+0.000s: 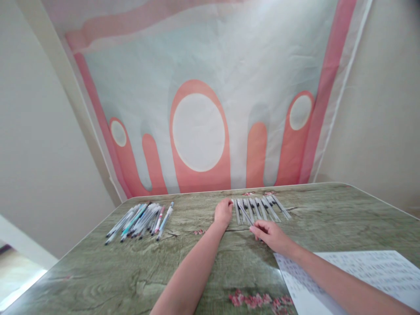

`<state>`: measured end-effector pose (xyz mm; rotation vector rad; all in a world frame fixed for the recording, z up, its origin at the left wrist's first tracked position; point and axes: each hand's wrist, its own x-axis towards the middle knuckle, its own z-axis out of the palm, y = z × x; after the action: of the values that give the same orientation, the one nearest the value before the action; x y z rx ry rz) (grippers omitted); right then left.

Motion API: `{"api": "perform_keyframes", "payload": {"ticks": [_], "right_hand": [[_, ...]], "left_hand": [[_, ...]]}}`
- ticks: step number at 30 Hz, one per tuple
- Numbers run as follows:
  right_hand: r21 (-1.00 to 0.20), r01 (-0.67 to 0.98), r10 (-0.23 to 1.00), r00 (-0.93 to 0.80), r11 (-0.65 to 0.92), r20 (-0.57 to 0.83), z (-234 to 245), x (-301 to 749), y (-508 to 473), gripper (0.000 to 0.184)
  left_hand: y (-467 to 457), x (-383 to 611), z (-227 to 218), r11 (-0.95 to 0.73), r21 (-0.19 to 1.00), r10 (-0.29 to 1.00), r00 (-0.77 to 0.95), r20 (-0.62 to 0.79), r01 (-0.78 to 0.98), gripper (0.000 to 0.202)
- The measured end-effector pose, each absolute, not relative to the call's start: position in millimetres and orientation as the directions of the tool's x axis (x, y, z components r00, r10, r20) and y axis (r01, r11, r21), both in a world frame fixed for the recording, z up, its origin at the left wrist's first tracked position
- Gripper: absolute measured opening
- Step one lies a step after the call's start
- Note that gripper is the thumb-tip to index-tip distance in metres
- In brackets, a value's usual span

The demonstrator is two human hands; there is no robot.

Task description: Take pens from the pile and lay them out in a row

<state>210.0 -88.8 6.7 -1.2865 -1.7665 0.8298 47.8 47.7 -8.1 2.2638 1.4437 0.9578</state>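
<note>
A row of several grey pens (262, 208) lies side by side near the far edge of the table (98, 271). My left hand (223, 212) rests at the row's left end, fingers curled against the first pen. My right hand (271, 234) sits just in front of the row and pinches one grey pen (245, 214) that slants across the others. A loose pile of several pens (141, 221), some with teal or pink parts, lies to the far left.
A printed white sheet of paper (370, 271) lies at the front right under my right forearm. The green tablecloth has pink flower prints (256, 300). A pink and pale-blue banner (203, 100) hangs on the wall behind.
</note>
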Motion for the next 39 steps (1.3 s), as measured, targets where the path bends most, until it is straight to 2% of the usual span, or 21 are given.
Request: {"api": "perform_keyframes", "payload": {"ticks": [5, 8, 11, 14, 17, 21, 24, 31, 39], "right_hand": [[-0.856, 0.440, 0.961, -0.180, 0.272, 0.212, 4.8, 210.7, -88.4, 0.034], [-0.853, 0.441, 0.959, -0.183, 0.278, 0.218, 4.8, 210.9, -88.1, 0.034], [-0.851, 0.446, 0.960, -0.177, 0.277, 0.219, 6.0, 211.0, -88.1, 0.034], [-0.866, 0.428, 0.963, -0.181, 0.260, 0.200, 7.1, 210.6, -88.4, 0.034], [-0.881, 0.408, 0.967, -0.183, 0.239, 0.177, 7.7, 209.6, -88.6, 0.034], [-0.867, 0.432, 0.966, -0.184, 0.246, 0.182, 7.8, 209.2, -88.6, 0.034], [-0.865, 0.438, 0.965, -0.190, 0.246, 0.179, 7.0, 209.9, -88.0, 0.035], [-0.967, 0.231, 0.986, -0.146, 0.109, 0.076, 2.1, 212.2, -85.5, 0.052], [-0.955, 0.277, 0.992, -0.093, 0.105, 0.082, -1.1, 211.3, -84.5, 0.047]], "left_hand": [[55.4, 43.3, -12.3, -0.440, 0.736, 0.893, 0.168, 0.417, 0.515, 0.011], [62.2, 39.9, -11.7, -0.359, 0.848, 0.930, 0.079, 0.358, 0.389, 0.009], [61.4, 38.0, -7.2, -0.283, 0.899, 0.957, 0.038, 0.287, 0.333, 0.010], [43.7, 39.3, 0.3, -0.215, 0.942, 0.976, 0.080, 0.201, 0.259, 0.020], [12.5, 42.6, 8.7, -0.117, 0.991, 0.974, 0.206, 0.099, 0.073, 0.030], [-24.2, 46.6, 17.9, -0.043, 0.990, 0.917, 0.387, 0.093, -0.138, 0.038], [-35.4, 47.9, 22.1, 0.024, 0.969, 0.892, 0.444, 0.090, -0.246, 0.041], [-29.2, 44.7, 24.6, 0.129, 0.848, 0.944, 0.325, 0.054, -0.515, 0.034], [-27.3, 44.0, 23.5, 0.147, 0.835, 0.959, 0.285, 0.012, -0.531, 0.034]]}}
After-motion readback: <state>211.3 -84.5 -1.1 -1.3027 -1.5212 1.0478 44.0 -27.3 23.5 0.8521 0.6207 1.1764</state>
